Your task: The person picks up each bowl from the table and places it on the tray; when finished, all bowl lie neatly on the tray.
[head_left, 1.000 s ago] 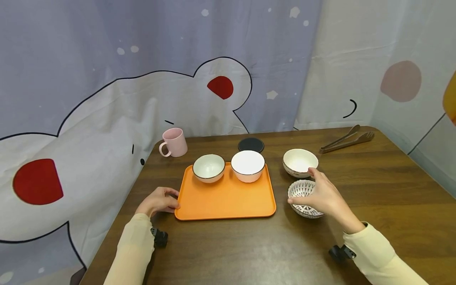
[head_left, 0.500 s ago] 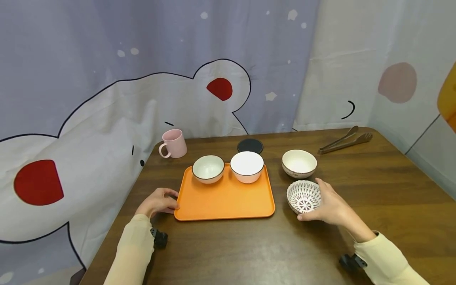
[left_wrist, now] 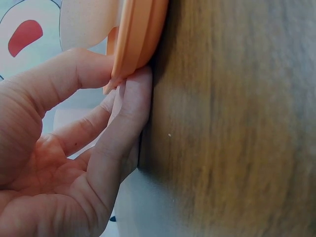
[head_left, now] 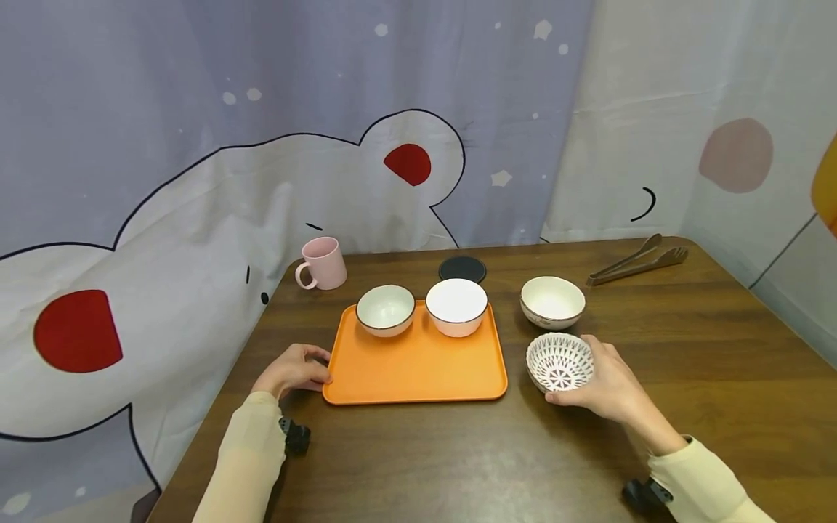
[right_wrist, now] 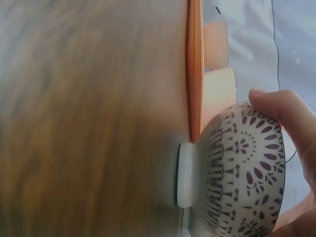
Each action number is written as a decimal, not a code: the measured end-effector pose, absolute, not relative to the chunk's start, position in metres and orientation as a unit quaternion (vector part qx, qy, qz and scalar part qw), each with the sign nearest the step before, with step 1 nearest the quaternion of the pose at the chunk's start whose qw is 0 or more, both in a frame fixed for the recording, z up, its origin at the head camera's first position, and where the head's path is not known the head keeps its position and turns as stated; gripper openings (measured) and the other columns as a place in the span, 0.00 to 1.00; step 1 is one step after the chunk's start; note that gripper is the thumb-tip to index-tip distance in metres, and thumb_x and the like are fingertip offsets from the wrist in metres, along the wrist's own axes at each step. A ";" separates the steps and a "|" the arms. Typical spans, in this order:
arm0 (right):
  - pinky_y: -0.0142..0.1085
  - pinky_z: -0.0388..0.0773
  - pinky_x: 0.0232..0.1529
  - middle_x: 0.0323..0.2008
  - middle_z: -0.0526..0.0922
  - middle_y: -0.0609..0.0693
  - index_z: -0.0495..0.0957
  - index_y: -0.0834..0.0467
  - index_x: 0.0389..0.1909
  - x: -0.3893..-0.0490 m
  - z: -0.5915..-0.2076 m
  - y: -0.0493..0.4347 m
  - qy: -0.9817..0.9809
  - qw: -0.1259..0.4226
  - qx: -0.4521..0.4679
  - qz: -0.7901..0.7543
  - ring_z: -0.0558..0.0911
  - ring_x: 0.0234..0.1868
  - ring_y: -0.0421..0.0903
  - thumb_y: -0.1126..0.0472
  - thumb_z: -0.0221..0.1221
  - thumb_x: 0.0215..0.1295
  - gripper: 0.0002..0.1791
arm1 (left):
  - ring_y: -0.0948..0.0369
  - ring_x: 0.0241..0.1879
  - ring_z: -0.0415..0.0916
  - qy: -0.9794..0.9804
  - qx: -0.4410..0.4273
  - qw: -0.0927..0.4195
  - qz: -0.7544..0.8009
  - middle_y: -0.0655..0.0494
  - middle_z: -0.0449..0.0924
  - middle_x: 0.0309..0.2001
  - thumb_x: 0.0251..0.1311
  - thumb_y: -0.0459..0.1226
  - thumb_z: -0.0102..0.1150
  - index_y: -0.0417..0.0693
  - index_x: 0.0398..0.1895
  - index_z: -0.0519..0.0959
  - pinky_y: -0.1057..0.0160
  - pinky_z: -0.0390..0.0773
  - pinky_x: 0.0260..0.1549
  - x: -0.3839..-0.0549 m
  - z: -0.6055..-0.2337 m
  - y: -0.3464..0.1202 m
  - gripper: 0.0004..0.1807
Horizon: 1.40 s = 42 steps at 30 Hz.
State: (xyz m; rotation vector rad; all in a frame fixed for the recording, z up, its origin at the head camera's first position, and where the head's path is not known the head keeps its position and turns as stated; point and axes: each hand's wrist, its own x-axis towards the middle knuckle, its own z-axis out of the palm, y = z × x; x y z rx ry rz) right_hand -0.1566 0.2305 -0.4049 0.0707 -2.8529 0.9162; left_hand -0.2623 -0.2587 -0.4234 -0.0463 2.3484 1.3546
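Since 1st earlier fr., R hand (head_left: 604,381) is shifting from above patterned bowl (head_left: 560,362) to its R rim, now gripping it | L hand (head_left: 293,370) is pinching L edge of orange tray (head_left: 418,374) | bowl is standing on tabletop (head_left: 445,465), btw. tray and R hand, the nearer hand

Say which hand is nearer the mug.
Left. The left hand grips the left edge of the tray, on the near side of the mug; the right hand holds the patterned bowl, farther off beyond the tray's right edge.
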 end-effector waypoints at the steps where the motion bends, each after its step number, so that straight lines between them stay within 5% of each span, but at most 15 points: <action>1: 0.50 0.75 0.44 0.49 0.71 0.68 0.62 0.67 0.61 -0.157 -0.406 0.230 -0.948 0.074 0.021 0.307 0.74 0.48 0.60 0.43 0.80 0.29 0.59 | 0.56 0.35 0.82 0.846 -0.020 0.213 0.488 0.45 0.83 0.36 0.50 0.26 0.64 0.28 0.57 0.69 0.56 0.86 0.40 -0.262 -0.424 -0.258 0.29; 42: 0.52 0.75 0.51 0.54 0.68 0.67 0.61 0.68 0.64 -0.185 -0.398 0.182 -0.931 0.063 0.027 0.358 0.75 0.49 0.60 0.48 0.80 0.28 0.60 | 0.56 0.35 0.82 0.848 -0.034 0.210 0.485 0.45 0.84 0.36 0.49 0.27 0.65 0.29 0.58 0.70 0.56 0.86 0.41 -0.263 -0.424 -0.258 0.30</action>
